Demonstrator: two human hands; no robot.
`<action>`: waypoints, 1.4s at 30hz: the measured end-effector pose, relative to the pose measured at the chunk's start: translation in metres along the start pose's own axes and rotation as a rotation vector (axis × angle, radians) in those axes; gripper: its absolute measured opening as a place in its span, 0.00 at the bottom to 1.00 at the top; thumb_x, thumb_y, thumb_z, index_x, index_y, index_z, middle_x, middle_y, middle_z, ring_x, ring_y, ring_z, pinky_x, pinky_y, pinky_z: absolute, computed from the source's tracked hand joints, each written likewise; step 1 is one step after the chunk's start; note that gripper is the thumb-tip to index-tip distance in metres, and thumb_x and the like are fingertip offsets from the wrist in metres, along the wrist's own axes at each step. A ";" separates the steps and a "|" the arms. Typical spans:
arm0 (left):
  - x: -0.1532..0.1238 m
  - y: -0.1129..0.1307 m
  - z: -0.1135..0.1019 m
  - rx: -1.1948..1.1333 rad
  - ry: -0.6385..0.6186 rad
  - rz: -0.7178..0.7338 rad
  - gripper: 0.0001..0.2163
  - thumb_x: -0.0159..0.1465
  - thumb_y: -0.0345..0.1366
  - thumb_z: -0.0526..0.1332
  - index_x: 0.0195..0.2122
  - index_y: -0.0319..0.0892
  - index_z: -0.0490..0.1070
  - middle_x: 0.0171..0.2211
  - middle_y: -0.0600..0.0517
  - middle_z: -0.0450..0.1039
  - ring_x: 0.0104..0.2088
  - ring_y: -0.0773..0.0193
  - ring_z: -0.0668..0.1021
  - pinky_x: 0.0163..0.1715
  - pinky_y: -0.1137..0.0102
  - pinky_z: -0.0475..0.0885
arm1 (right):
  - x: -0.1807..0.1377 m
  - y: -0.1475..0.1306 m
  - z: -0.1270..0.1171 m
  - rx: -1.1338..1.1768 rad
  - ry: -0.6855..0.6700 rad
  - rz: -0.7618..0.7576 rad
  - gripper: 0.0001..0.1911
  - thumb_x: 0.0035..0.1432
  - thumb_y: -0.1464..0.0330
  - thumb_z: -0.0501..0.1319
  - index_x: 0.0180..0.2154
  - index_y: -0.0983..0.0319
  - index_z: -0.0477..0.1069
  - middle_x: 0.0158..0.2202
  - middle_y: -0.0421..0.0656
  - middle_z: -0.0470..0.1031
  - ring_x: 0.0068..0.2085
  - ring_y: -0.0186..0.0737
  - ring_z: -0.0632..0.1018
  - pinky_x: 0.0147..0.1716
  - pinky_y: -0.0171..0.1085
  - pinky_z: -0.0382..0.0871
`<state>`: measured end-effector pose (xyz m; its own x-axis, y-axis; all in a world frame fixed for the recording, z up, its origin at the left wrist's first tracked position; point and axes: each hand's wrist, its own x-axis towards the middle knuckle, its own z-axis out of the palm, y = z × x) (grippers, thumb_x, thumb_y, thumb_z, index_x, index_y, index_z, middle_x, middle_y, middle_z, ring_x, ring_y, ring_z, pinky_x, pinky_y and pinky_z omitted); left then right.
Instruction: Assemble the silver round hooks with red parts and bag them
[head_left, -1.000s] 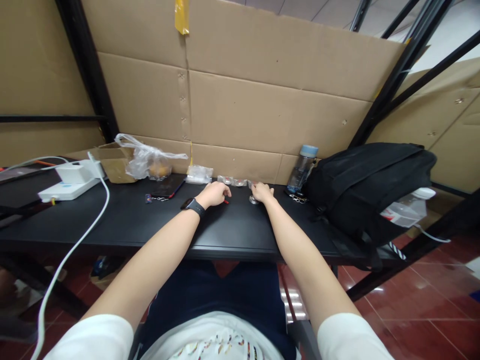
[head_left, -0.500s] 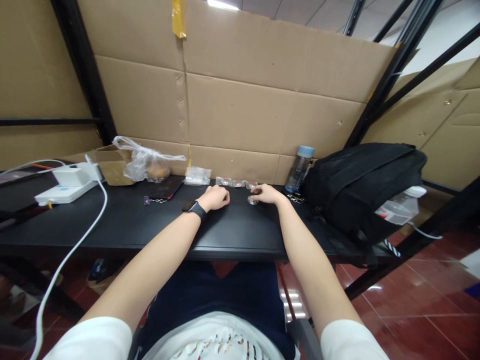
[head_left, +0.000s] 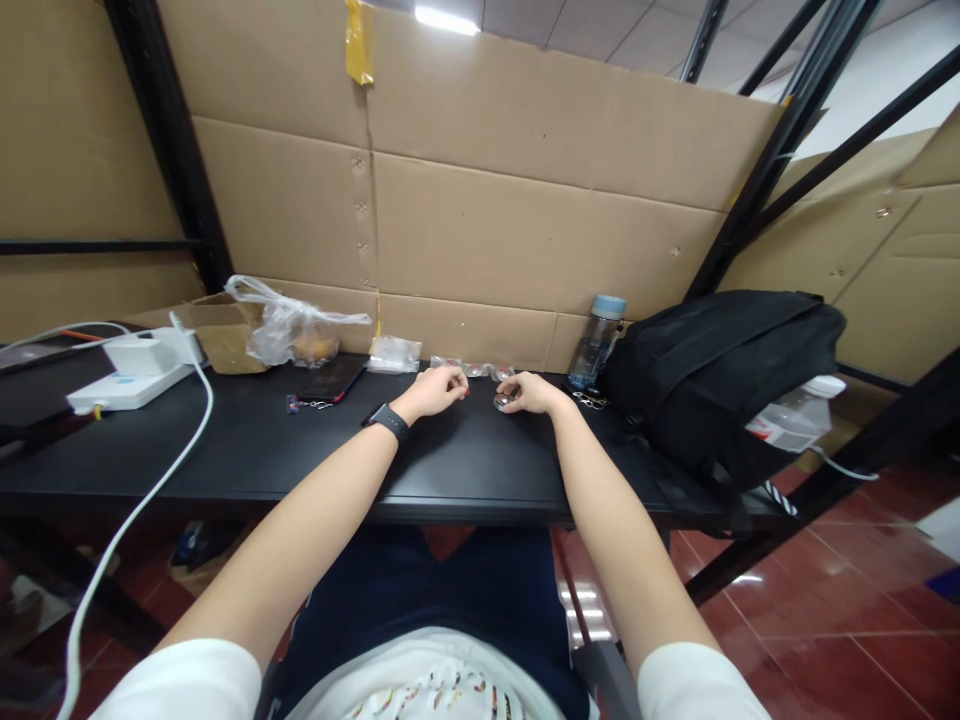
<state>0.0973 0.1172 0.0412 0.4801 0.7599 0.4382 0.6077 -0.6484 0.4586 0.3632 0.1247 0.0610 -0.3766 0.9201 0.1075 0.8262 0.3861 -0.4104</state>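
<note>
My right hand [head_left: 529,392] pinches a small round silvery disc-like piece [head_left: 501,401] at the tabletop; its exact kind is too small to tell. To its left, my left hand [head_left: 439,390] is closed, thumb and fingertips together. A speck of red shows at those fingertips, but whether it is a nail or a held thing I cannot tell. Just behind my hands lies a row of small clear plastic packs [head_left: 477,370] with reddish contents. A black watch [head_left: 386,420] is on my left wrist. Both hands are over the black table [head_left: 465,460].
Left of my hands lie a clear packet [head_left: 394,354], a phone [head_left: 334,378], a plastic bag [head_left: 289,335] and a white power strip [head_left: 131,388] with a cable. A water bottle [head_left: 596,342] and a black backpack [head_left: 720,390] stand right. Cardboard [head_left: 480,220] walls the back.
My left hand has risen slightly and shifted right, its fingertips now pinched together. My right fingers have closed round the silvery piece, which now looks tilted.
</note>
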 end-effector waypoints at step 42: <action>0.005 0.009 -0.005 -0.092 0.331 0.028 0.06 0.63 0.33 0.62 0.37 0.43 0.80 0.44 0.47 0.73 0.48 0.56 0.75 0.55 0.61 0.69 | 0.010 -0.065 0.033 0.766 0.388 -0.323 0.31 0.34 0.58 0.78 0.41 0.58 0.70 0.44 0.44 0.78 0.44 0.44 0.80 0.38 0.38 0.76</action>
<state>0.1024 0.1147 0.0512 0.2559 0.6952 0.6717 0.5306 -0.6818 0.5036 0.2918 0.1062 0.0590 -0.2597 0.7863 0.5606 0.1498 0.6063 -0.7810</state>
